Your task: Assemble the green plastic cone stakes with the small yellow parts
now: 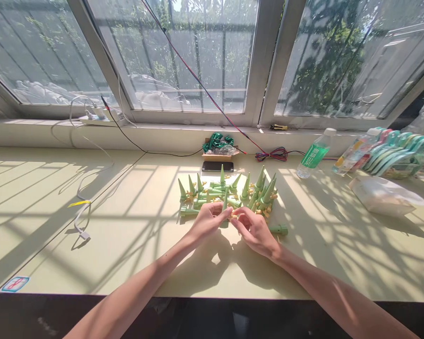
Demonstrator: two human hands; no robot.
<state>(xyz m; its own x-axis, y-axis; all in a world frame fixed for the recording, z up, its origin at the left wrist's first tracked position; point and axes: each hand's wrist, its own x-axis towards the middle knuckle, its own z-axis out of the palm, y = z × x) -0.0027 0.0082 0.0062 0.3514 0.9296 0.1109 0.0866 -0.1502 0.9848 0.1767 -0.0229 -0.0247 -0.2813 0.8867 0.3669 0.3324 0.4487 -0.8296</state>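
My left hand (210, 219) is closed around a green cone-shaped plastic piece (225, 200) whose tip points up. Close beside it, my right hand (255, 230) pinches a small yellow piece (234, 216) against the cone's side. Whether the yellow piece is fixed to the cone I cannot tell. Just beyond both hands lies a cluster of similar green cones (267, 194), some upright and some lying down, with small yellow parts among them. A green tube-like piece (279, 229) rests right of my right hand, and another (189, 212) lies left of my left hand.
A black phone (217, 166) lies behind the cones, before a small box (219, 155) of green material. Bottles (314, 153), a clear plastic bag (381, 195) and a stack of pastel plastic items (397, 150) stand right. A white cable (82, 226) crosses the left side.
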